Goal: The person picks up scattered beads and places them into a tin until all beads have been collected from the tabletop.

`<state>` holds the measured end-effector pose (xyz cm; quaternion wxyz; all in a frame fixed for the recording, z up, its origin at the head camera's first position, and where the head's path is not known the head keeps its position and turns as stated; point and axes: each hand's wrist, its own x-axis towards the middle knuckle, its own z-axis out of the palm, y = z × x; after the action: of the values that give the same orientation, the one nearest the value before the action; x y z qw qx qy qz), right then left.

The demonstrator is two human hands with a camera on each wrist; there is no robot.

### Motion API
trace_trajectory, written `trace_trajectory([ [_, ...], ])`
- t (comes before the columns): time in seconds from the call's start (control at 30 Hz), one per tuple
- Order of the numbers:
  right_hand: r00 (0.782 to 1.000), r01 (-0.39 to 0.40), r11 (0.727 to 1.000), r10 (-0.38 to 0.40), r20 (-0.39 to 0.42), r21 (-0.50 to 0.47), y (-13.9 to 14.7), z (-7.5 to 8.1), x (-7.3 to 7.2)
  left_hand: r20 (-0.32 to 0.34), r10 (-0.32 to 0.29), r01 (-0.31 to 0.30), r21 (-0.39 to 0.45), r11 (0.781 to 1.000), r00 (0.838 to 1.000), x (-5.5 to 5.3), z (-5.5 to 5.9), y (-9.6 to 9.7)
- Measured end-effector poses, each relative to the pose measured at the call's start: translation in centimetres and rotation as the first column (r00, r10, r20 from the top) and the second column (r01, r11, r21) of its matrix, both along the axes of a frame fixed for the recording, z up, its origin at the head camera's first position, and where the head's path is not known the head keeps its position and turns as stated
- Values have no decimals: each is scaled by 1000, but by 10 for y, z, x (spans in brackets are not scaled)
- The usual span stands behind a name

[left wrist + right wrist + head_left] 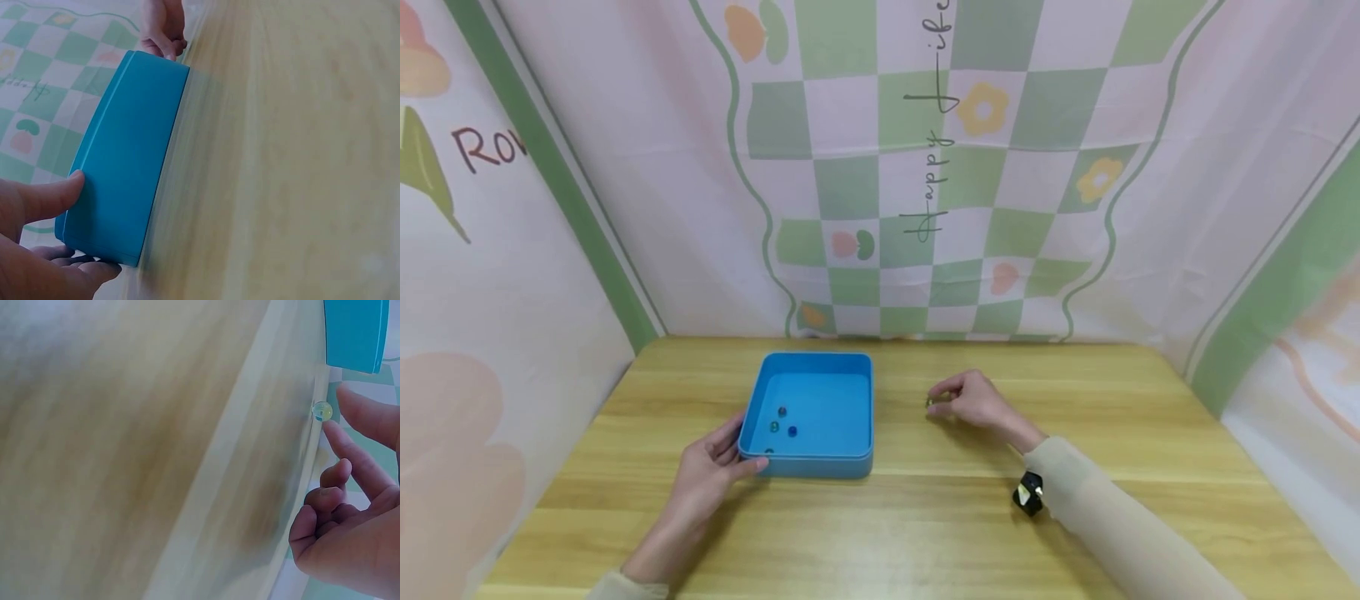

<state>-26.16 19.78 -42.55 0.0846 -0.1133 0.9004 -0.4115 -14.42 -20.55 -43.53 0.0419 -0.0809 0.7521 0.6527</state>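
Observation:
A square blue box without a lid sits on the table, with several small glass marbles inside: a blue one, a greenish one, a dark reddish one and one partly hidden behind the front wall. My left hand grips its near left corner, thumb on the front wall and fingers round the side. To the right of the box, my right hand has thumb and index finger either side of a clear yellowish marble. That marble touches the index fingertip in the right wrist view; a gap shows toward the thumb.
Beside the right sleeve lies a black object with a light patch, near the wrist. The wooden table ends at the back against a hanging green-and-white checkered cloth, and cloth hangs at both sides too.

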Motion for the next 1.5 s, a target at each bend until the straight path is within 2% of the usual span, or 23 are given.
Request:
trace_trajectory([
  [0.5,999,22,1000,-22,-29,13,-4,-1,0,-1,-3,3,9,1000,1000,1,1,-1],
  [0.87,999,30,998,-28,-39,47,-4,-2,-1,-6,-7,7,-15,1000,1000,0,0,-1],
  [1.17,997,62,997,-60,-38,52,-3,-5,-3,-12,-6,6,-8,1000,1000,-1,0,-1],
  [1.5,995,92,995,-93,-27,-38,-1,-3,0,-6,-3,3,-7,1000,1000,-1,0,0],
])
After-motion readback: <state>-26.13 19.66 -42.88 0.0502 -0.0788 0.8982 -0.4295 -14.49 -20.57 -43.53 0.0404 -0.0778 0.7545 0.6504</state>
